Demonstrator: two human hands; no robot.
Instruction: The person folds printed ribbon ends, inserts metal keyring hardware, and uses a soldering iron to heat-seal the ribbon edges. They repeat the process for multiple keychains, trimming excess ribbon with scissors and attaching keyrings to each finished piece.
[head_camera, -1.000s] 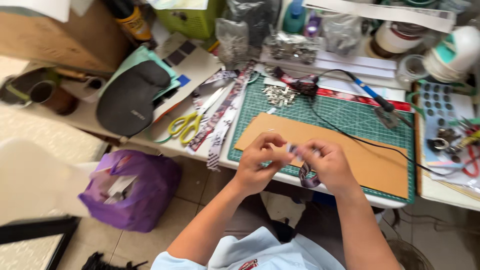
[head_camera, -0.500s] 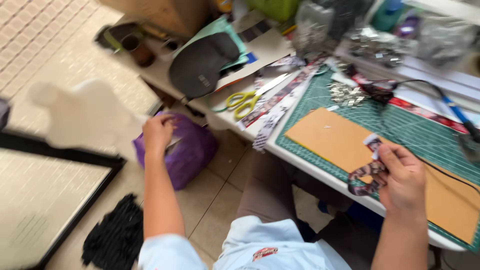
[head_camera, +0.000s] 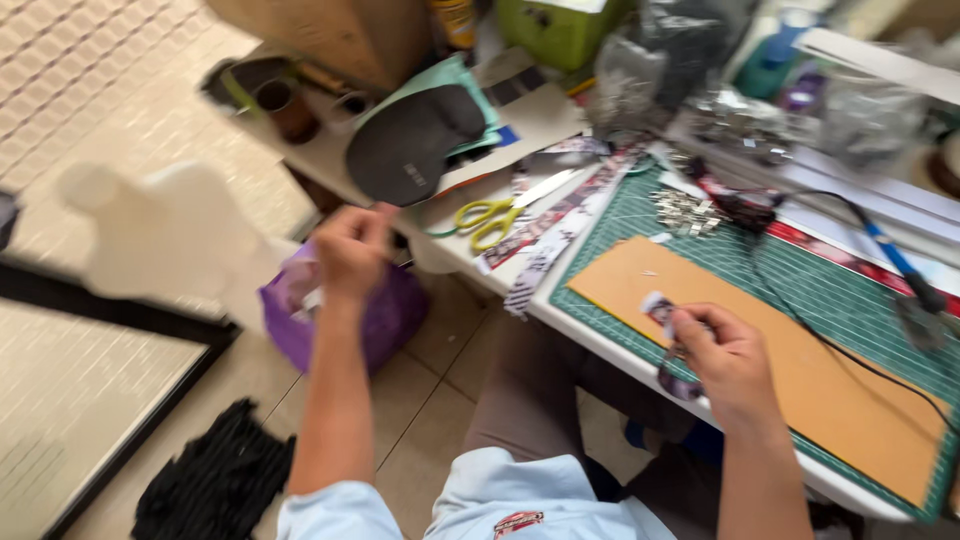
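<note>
A tiled floor (head_camera: 420, 420) runs under the near edge of a white counter (head_camera: 600, 345), with a black heap (head_camera: 215, 485) and a dark frame (head_camera: 110, 400) lying on the tiles at the left. On the floor just beside the counter sits a purple bag (head_camera: 385, 320), its mouth open, with pale scraps showing inside. The left hand (head_camera: 350, 250) hangs over that bag with its fingers bunched closed; whether it pinches anything I cannot tell. The right hand (head_camera: 725, 360) is well apart from it, at the counter's near edge, gripping a patterned strip (head_camera: 662, 312) whose end sticks up past the thumb and whose tail loops below the hand. That hand rests over a tan board (head_camera: 790, 360) lying on a green mat (head_camera: 850, 300). Farther back lie yellow scissors (head_camera: 490, 218), a dark oval pad (head_camera: 410, 145), a pile of metal clips (head_camera: 685, 210) and a black cable (head_camera: 800, 215), then brown cups (head_camera: 285, 105) and a green box (head_camera: 560, 30).
</note>
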